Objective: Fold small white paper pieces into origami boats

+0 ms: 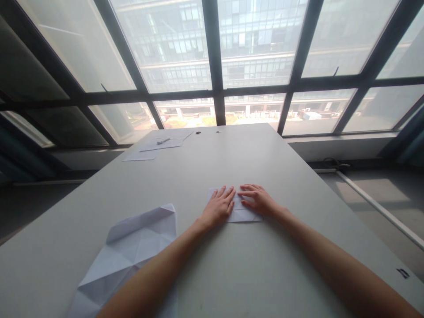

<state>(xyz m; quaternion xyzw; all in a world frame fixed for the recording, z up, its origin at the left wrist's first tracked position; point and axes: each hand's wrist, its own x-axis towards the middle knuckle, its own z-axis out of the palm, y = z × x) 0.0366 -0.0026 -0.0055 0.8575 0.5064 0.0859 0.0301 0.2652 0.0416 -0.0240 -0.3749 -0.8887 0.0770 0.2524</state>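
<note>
A small folded white paper (244, 215) lies flat near the middle of the white table (225, 163). My left hand (220, 205) rests palm down on its left part, fingers stretched forward, covering much of that side. On the right, my right hand (258, 198) touches the paper's right side with its fingers spread and pointing left. A narrow gap separates the two hands, and creases show on the paper there. Neither hand grips anything. To the left, partly behind my left forearm, lies a larger creased white sheet (132, 247) with its folds raised.
Several flat white sheets (142, 155) lie at the table's far left, with a small white object (163, 141) and a thin cable on them. Two small dark holes are near the far edge. Large windows stand beyond. A dark mark (403, 273) is at the right edge.
</note>
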